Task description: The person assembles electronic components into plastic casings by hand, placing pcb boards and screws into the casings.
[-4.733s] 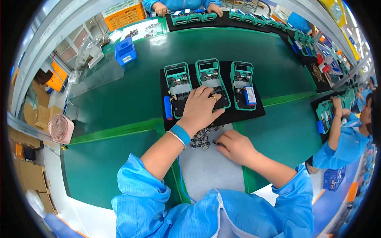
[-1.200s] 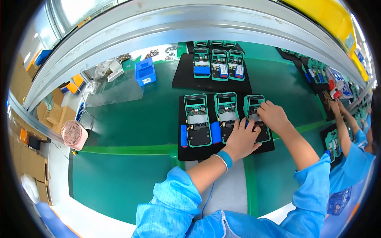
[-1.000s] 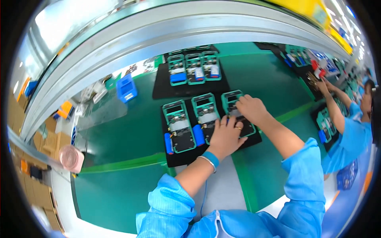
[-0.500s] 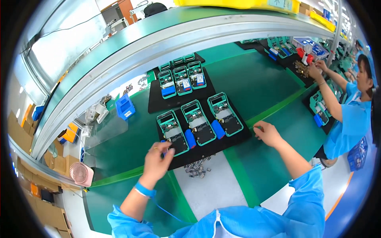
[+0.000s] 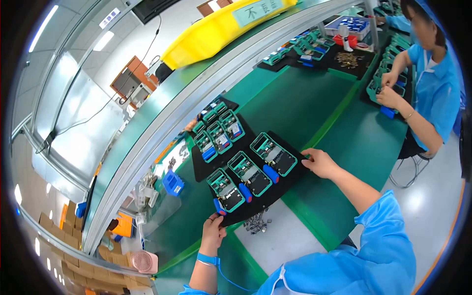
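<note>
- The left hand (image 5: 212, 236) pinches the left corner of the mat (image 5: 260, 200) between thumb and fingers, right beside a battery; a blue strap (image 5: 208, 259) circles its wrist, and a thin blue cord (image 5: 231, 281) runs from it.
- The right hand (image 5: 319, 163) has its thumb and fingers closed on the right edge of the mat, its fingers curled.
- On the mat, three green-framed cases lie in a slanting row, open sides up: the left case (image 5: 227, 191), the middle case (image 5: 250, 173) and the right case (image 5: 274, 154).
- Also on the mat are three blue batteries (image 5: 270, 173), one at the lower left of each case.
- Just off the near edge of the mat, small parts (image 5: 256, 223) are strewn over a grey strip (image 5: 287, 241) in the counter (image 5: 300, 108).
- Beyond the mat on its far left, a second mat (image 5: 200, 169) carries more cases, some with batteries on them.
- Left of the mat stand a blue bin (image 5: 173, 183) and, nearer the person, a pink fan (image 5: 144, 262).
- Well to the right of the mat, a co-worker (image 5: 435, 88) has both hands at a green case.
- Past the far side of the mat, a yellow tray (image 5: 216, 37) sits on a raised shelf.
</note>
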### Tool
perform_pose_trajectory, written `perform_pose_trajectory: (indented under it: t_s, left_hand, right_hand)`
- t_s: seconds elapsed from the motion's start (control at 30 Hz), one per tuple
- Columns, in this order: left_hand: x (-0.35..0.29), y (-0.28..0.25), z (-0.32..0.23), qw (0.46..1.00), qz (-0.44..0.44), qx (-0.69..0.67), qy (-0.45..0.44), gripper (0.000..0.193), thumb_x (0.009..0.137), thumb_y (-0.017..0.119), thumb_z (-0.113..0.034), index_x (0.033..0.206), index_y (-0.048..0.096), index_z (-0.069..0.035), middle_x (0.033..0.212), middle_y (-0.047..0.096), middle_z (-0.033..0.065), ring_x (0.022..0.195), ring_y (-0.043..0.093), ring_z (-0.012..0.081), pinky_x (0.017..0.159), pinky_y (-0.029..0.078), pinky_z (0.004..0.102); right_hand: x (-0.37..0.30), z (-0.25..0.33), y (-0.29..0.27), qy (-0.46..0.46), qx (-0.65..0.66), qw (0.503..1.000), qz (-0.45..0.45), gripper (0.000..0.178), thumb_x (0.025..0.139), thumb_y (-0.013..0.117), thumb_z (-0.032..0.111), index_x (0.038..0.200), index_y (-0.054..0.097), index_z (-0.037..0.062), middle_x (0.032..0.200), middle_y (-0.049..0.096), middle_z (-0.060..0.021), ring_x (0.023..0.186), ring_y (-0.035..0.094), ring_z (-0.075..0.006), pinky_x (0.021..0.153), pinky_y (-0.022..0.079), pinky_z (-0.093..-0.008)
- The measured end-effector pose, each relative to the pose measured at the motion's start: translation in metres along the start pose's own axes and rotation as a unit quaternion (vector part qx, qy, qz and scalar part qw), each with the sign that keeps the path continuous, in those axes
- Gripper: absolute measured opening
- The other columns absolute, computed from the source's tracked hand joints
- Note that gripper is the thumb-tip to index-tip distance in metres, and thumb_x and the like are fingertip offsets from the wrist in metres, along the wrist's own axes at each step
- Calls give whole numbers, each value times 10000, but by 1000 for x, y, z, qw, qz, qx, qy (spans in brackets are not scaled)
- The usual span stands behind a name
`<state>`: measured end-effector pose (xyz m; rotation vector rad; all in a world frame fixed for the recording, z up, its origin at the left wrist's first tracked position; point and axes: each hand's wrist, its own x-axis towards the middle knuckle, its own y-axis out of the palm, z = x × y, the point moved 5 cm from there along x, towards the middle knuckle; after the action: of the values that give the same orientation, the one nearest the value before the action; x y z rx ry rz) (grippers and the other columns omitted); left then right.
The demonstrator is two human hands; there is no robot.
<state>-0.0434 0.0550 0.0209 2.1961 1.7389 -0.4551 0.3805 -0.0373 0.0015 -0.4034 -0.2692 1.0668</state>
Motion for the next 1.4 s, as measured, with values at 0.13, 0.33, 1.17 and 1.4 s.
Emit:
perform_pose_trajectory:
  t_s: [0.13, 0.33, 1.17, 1.4]
  left_hand:
    - [7, -5, -16, 993, 94, 65, 18, 260, 946, 582, -98, 1194, 516, -55, 693, 484, -22, 433, 364, 78, 394, 274, 234]
    - [32, -29, -29, 956, 257, 139, 37, 898, 914, 651, -141, 1564, 44, -9, 608, 533, 10, 482, 515, 116, 454, 403, 253]
    - [193, -158, -114, 891, 237, 319, 220, 405, 955, 593, -256, 1288, 586, -26, 966, 718, 127, 903, 693, 213, 807, 537, 352]
    - [328, -294, -113, 887, -192, 303, 291, 528, 868, 703, -231, 1317, 550, 1, 1298, 570, 224, 1236, 536, 353, 1053, 423, 422]
  right_hand:
    - [-36, 24, -11, 44, -47, 996, -63, 391, 886, 656, 225, 1222, 650, 24, 907, 711, -179, 823, 688, -290, 760, 536, -394]
    - [-92, 74, -4, 89, -90, 975, -181, 333, 903, 612, 173, 1192, 648, 13, 742, 655, -111, 673, 628, -181, 635, 501, -347]
    - [32, 257, 236, -236, -231, 934, -133, 245, 861, 642, 48, 1105, 659, 57, 1270, 589, -155, 1150, 572, -340, 948, 479, -414]
    - [171, 237, 369, -137, -193, 957, 168, 441, 909, 648, 263, 1284, 577, 42, 1358, 534, -181, 1187, 570, -355, 980, 488, -410]
